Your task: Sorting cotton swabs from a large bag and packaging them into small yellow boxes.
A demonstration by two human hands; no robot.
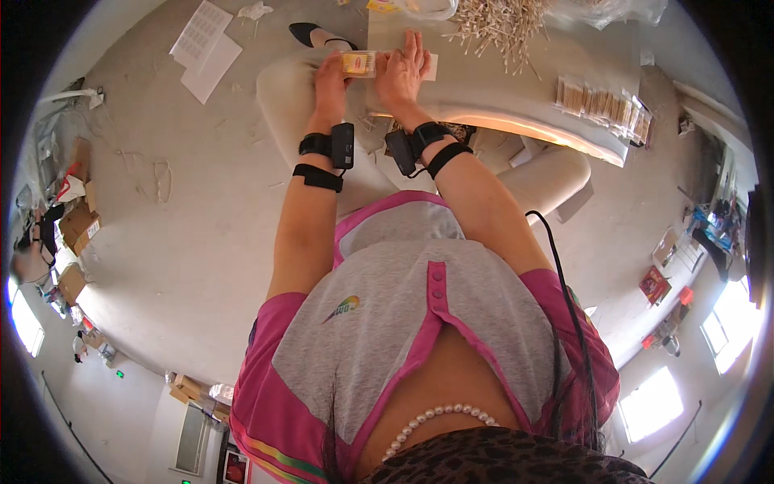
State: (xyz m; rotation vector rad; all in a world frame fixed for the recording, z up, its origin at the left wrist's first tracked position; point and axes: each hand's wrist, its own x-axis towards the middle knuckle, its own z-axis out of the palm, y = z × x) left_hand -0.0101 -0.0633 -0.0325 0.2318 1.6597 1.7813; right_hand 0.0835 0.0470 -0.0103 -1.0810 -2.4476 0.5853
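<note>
In front of me, over the table's left end, is a small clear pack of cotton swabs with a yellow label. My left hand is closed on its left end, thumb and fingers pinching it. My right hand lies over the pack's right end with its fingers stretched out, and a pale flap sticks out beyond it. The right palm hides that part of the pack. A large loose heap of cotton swabs lies farther to the right on the table.
A row of filled swab packs stands at the table's right side. Clear plastic bags lie at the far edge. Paper sheets rest on the floor at left. A black cable hangs by my right arm. Cardboard boxes stand along the left wall.
</note>
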